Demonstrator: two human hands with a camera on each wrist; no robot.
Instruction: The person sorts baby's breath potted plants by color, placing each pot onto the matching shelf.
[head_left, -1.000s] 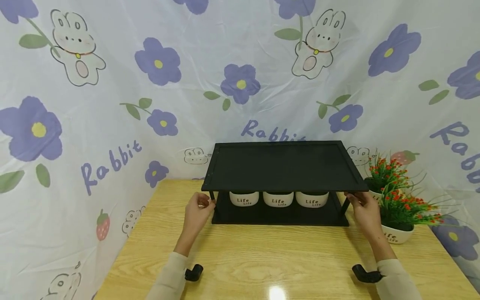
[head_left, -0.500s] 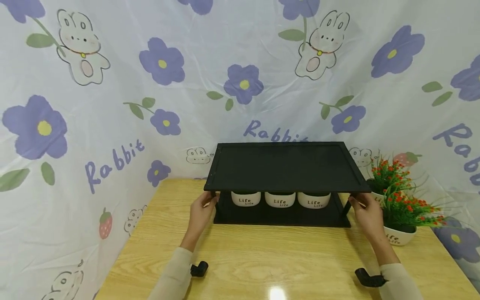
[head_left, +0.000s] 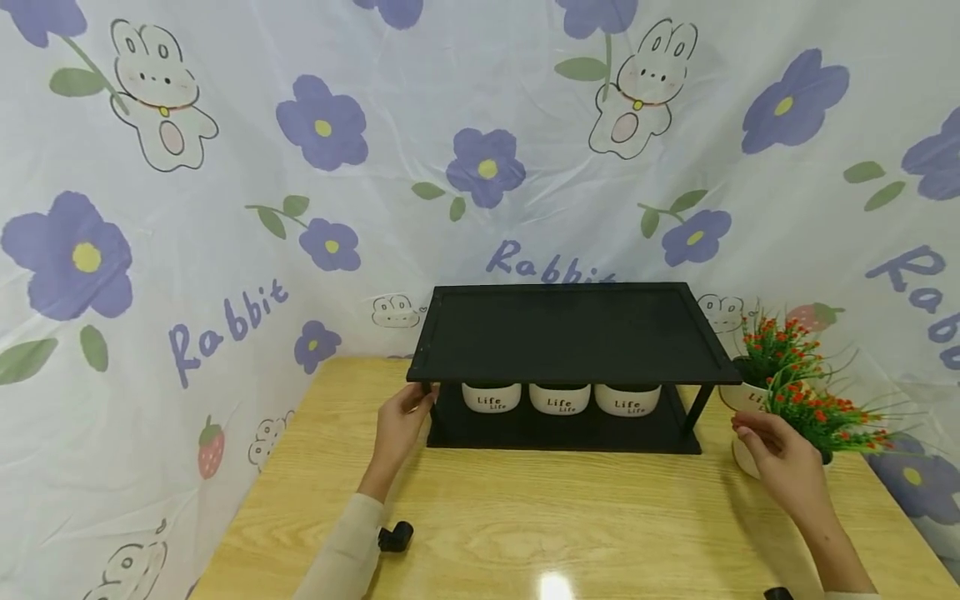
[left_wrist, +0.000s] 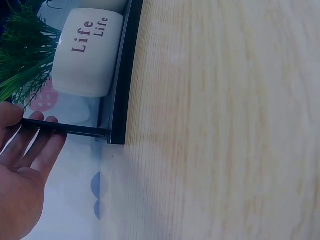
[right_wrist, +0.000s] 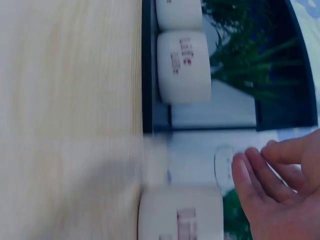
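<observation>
A black two-tier shelf [head_left: 570, 333] stands on the wooden table, three white "Life" pots [head_left: 558, 400] on its lower board. My left hand [head_left: 397, 425] holds the shelf's front left post, thumb on one side and fingers on the other, as the left wrist view [left_wrist: 25, 175] also shows. Off to the right of the shelf, my right hand [head_left: 787, 467] touches nothing that I can make out; its fingers are loosely bent in front of a potted plant with red flowers [head_left: 825, 412]. In the right wrist view the right hand [right_wrist: 280, 185] is beside the shelf's end, holding nothing.
A second red-flowered plant [head_left: 776, 346] in a white pot stands behind the first, at the shelf's right end. Behind the table [head_left: 525, 517] hangs a white cloth [head_left: 405, 225] printed with rabbits and purple flowers.
My right hand has let go of the shelf's right post and moved right and toward me, in front of the nearer plant. The left hand stays on its post.
</observation>
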